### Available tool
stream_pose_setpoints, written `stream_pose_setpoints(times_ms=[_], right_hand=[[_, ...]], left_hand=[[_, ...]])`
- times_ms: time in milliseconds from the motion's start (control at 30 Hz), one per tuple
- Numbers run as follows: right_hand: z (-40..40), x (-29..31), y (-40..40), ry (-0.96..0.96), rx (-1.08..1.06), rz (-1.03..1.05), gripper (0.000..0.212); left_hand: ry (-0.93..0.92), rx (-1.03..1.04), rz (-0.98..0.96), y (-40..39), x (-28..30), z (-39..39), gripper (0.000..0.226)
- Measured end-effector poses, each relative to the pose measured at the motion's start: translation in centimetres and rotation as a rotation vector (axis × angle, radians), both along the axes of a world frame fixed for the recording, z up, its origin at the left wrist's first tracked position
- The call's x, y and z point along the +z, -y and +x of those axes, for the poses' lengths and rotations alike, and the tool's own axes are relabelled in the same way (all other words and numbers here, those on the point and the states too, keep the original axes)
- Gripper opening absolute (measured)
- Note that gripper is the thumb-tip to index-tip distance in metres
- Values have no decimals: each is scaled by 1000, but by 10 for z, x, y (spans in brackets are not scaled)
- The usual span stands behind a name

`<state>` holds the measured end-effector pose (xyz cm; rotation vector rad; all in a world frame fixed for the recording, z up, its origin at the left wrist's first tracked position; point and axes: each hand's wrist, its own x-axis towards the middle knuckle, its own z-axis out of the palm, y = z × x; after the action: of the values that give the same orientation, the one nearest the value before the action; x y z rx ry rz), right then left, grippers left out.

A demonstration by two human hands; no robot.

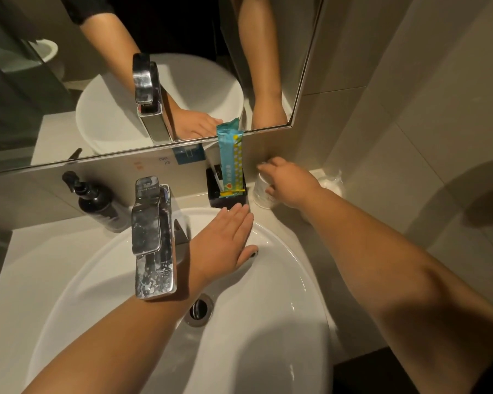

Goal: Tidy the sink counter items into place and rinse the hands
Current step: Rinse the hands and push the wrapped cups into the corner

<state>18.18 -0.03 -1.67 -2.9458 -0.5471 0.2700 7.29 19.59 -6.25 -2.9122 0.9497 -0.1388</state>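
My left hand (pixel 225 237) lies flat and open on the far rim of the white round sink (pixel 296 257), fingers together, just in front of a black holder box (pixel 228 194). A teal and yellow packet (pixel 232 160) stands upright in that box. My right hand (pixel 289 180) reaches over the counter to a white cup (pixel 261 191) by the wall, fingers curled around its top. A chrome tap (pixel 151 237) stands over the basin, with no water seen running. The drain (pixel 201 308) is open.
A black pump bottle (pixel 97 203) stands left of the tap. Wrapped white items (pixel 330 180) sit in the counter's back right corner. A mirror (pixel 69 95) runs along the back wall, and a tiled wall closes the right side.
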Motion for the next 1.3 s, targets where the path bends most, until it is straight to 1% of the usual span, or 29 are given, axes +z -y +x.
stream_pose_setpoints(times_ms=[100, 167, 267, 400, 467, 533, 600, 700, 767, 867, 933, 1133, 1300], right_hand=[[-3, 3, 5, -12, -12, 26, 69], [-5, 15, 12, 12, -20, 77, 70], [-11, 46, 34, 85, -59, 142, 63], [-26, 66, 72, 155, -220, 116, 53], [-38, 59, 85, 104, -288, 47, 50], [-49, 46, 92, 4, -307, 11, 52], [-56, 34, 94, -69, -305, -8, 57], [-57, 22, 92, -106, -289, -66, 62], [-56, 17, 88, -97, -289, -93, 59], [-53, 11, 84, -59, -290, -125, 41], [-50, 7, 85, -46, -290, -121, 34], [-32, 5, 93, -8, -196, -80, 40], [-12, 1, 96, 29, -118, -67, 41]], left_hand=[[-12, 9, 9, 0, 1, 0, 66], [-28, 10, -3, 1, 1, 0, 66], [-58, 13, 12, 0, 5, -1, 67], [-86, 20, 19, 1, 12, -3, 68], [-102, 15, -9, 2, 14, -4, 68], [-113, 16, -25, 2, 15, -4, 69], [-116, 23, -27, 1, 14, -5, 69], [-128, 28, -26, 2, 13, -5, 69], [-125, 31, -32, 2, 11, -4, 69], [-121, 39, -40, 2, 11, -4, 69], [-121, 40, -34, 2, 11, -4, 69], [-82, 48, 0, 2, 7, -3, 67], [-67, 49, -22, 2, 2, -2, 68]])
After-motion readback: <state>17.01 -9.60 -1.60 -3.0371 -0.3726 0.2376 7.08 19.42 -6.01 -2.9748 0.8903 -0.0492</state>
